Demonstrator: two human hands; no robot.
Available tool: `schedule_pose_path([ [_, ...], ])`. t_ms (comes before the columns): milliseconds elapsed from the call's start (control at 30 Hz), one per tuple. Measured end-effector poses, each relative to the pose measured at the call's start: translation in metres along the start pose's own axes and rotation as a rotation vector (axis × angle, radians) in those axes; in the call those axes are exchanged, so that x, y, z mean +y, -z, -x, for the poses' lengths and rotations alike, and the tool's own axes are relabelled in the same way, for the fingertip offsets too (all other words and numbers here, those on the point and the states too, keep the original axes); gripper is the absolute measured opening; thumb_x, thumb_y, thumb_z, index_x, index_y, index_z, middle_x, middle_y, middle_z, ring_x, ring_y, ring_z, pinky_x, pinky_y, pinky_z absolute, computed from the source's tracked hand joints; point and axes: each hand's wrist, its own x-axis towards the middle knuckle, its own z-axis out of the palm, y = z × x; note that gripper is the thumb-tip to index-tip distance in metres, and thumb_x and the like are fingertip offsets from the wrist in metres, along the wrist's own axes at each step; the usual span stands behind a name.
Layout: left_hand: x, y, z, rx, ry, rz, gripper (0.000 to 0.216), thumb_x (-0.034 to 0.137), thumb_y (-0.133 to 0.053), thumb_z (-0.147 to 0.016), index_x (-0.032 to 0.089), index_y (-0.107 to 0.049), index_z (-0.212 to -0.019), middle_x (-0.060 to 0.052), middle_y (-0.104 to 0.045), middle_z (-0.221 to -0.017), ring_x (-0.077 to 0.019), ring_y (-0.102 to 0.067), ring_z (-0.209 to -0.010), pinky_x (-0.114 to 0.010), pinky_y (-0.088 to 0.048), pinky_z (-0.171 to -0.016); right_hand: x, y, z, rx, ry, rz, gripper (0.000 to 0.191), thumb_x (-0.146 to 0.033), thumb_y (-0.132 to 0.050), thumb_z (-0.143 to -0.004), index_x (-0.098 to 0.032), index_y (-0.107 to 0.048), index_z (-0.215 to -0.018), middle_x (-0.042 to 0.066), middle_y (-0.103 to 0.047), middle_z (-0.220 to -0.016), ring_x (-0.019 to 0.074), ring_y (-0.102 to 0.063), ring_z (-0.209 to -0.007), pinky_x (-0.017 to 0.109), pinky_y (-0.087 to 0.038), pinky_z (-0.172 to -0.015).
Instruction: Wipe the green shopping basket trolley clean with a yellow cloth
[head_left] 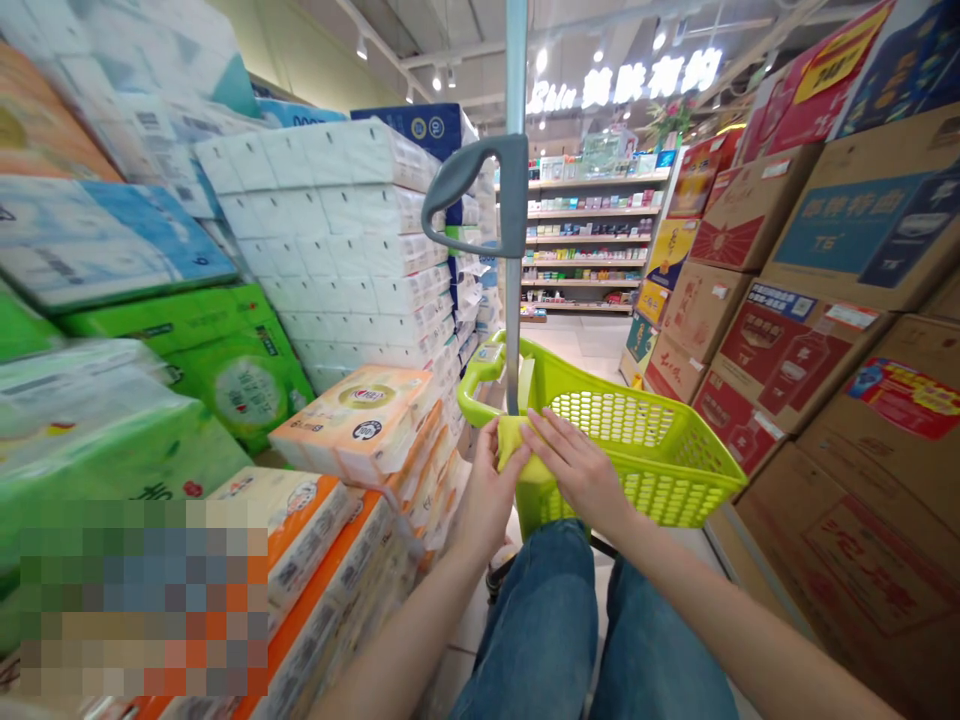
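A yellow cloth (513, 436) lies folded over the near rim of a lime-green shopping basket (637, 425), at the foot of its grey pull-handle pole (513, 330). My left hand (487, 490) pinches the cloth from the left, thumb on top. From the right, my right hand (576, 468) presses its fingers over the cloth, so part of it is hidden. The basket has slotted sides, and nothing shows inside the part I can see. A grey looped grip (480, 200) sits higher up the pole.
To the left, white tissue packs (330, 240) rise in a tall stack beside orange tissue packs (360, 415) and green packs (225, 365). Cardboard cartons (840, 230) form a wall close on the right. Stocked shelves (589, 235) stand across the aisle's far end. The lower left corner is blurred out.
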Motion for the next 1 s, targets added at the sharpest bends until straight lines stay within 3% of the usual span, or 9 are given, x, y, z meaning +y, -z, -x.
schedule_pose_path([
  [133,-0.011,0.038,-0.015,-0.053,-0.470,-0.540,0.060,0.031,-0.057,-0.092,0.020,-0.037,-0.147,-0.016,-0.046,-0.150,-0.0248,-0.041,-0.143,-0.044,-0.034,-0.117,0.042,0.025,-0.027,-0.048,-0.030,0.071,0.071,0.002,-0.035,-0.088,-0.030,-0.041,-0.151,0.000,-0.040,-0.158,0.0244,-0.043,-0.143,0.045,-0.052,-0.107],
  [200,-0.012,0.058,-0.038,-0.314,-0.700,-0.857,0.054,0.027,-0.056,-0.091,0.020,-0.046,-0.144,-0.016,-0.052,-0.147,-0.0257,-0.041,-0.143,-0.046,-0.027,-0.121,0.053,0.044,-0.051,-0.028,-0.023,0.113,0.073,0.005,-0.037,-0.087,-0.032,-0.042,-0.150,-0.002,-0.037,-0.159,0.0259,-0.043,-0.143,0.046,-0.056,-0.101],
  [300,-0.001,0.073,-0.082,-0.888,-0.883,-1.084,0.058,0.018,-0.048,-0.093,0.028,-0.042,-0.149,-0.006,-0.050,-0.152,-0.0186,-0.039,-0.145,-0.037,-0.023,-0.123,0.055,0.075,-0.094,0.027,0.092,0.163,0.065,0.002,-0.038,-0.093,-0.035,-0.047,-0.145,-0.007,-0.035,-0.160,0.0246,-0.030,-0.150,0.052,-0.048,-0.110],
  [400,0.014,0.074,-0.123,-1.106,-1.061,-1.211,0.067,0.007,-0.039,-0.092,0.029,-0.031,-0.154,0.000,-0.043,-0.156,-0.0111,-0.036,-0.146,-0.029,-0.024,-0.122,0.053,0.095,-0.134,0.077,0.224,0.219,0.054,-0.007,-0.033,-0.101,-0.036,-0.043,-0.147,-0.011,-0.035,-0.160,0.0206,-0.023,-0.152,0.056,-0.029,-0.122],
  [500,0.025,0.076,-0.151,-1.152,-1.278,-1.485,0.068,-0.001,-0.030,-0.092,0.027,-0.033,-0.154,0.006,-0.040,-0.158,-0.0042,-0.031,-0.146,-0.023,-0.024,-0.122,0.061,0.094,-0.160,0.143,0.368,0.246,0.052,-0.013,-0.033,-0.104,-0.034,-0.036,-0.151,-0.008,-0.037,-0.159,0.0183,-0.024,-0.151,0.051,-0.024,-0.125],
  [600,0.028,0.081,-0.164,-1.182,-1.499,-1.815,0.068,-0.002,-0.027,-0.093,0.026,-0.031,-0.154,0.011,-0.024,-0.164,-0.0006,-0.019,-0.149,-0.020,-0.018,-0.125,0.073,0.079,-0.168,0.197,0.506,0.272,0.060,-0.010,-0.036,-0.102,-0.030,-0.024,-0.157,-0.003,-0.040,-0.158,0.0168,-0.027,-0.150,0.044,-0.026,-0.126],
  [767,0.015,0.083,-0.160,-0.994,-1.791,-2.003,0.064,0.005,-0.034,-0.096,0.026,-0.027,-0.156,0.008,-0.013,-0.166,-0.0042,-0.016,-0.151,-0.021,-0.019,-0.125,0.083,0.066,-0.170,0.120,0.633,0.328,0.072,-0.007,-0.034,-0.101,-0.027,0.004,-0.158,0.000,-0.034,-0.160,0.0147,-0.027,-0.149,0.040,-0.026,-0.126],
  [900,-0.001,0.080,-0.151,-0.805,-1.871,-2.007,0.060,0.008,-0.037,-0.097,0.020,-0.029,-0.155,0.000,-0.014,-0.166,-0.0077,-0.022,-0.150,-0.023,-0.025,-0.123,0.092,0.080,-0.182,0.001,0.769,0.314,0.073,-0.010,-0.039,-0.101,-0.042,-0.004,-0.157,-0.012,-0.031,-0.161,0.0116,-0.029,-0.149,0.035,-0.024,-0.127],
  [1000,-0.009,0.080,-0.148,-0.728,-1.908,-2.016,0.062,0.007,-0.039,-0.096,0.019,-0.027,-0.156,-0.001,-0.010,-0.167,-0.0072,-0.019,-0.151,-0.022,-0.026,-0.122,0.095,0.083,-0.185,0.048,0.735,0.292,0.071,-0.010,-0.040,-0.100,-0.044,-0.012,-0.156,-0.015,-0.030,-0.161,0.0125,-0.027,-0.150,0.035,-0.022,-0.128],
])
